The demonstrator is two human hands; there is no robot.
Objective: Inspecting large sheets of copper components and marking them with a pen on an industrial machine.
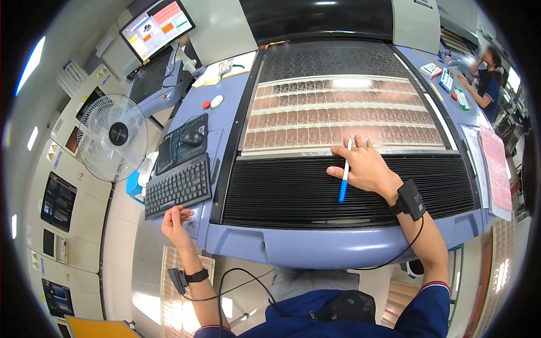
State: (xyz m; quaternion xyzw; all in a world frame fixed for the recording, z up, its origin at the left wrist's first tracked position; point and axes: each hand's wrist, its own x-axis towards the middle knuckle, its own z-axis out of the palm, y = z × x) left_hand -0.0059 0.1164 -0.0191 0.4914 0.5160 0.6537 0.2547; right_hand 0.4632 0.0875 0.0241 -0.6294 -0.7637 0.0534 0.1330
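My right hand [366, 169] lies over the near edge of a large copper-coloured panel [338, 119], its fingers spread at the edge. Between thumb and fingers it grips a white marker pen [345, 174], blue end pointing toward me. Rows of small rectangular cells cover the panel, which lies on the black ribbed bed [282, 191] of a blue-grey machine. My left hand [177, 224] hangs by the front edge of a black keyboard [179, 187], fingers curled in, with nothing visible in them. Both wrists wear black straps with small boxes and cables.
A black mouse [192, 138] sits behind the keyboard, near red and white round buttons [216, 101]. A fan [115, 135] and a monitor [156, 29] stand at left. Pink and white sheets [496, 169] hang over the right edge. Another person [489, 84] is at far right.
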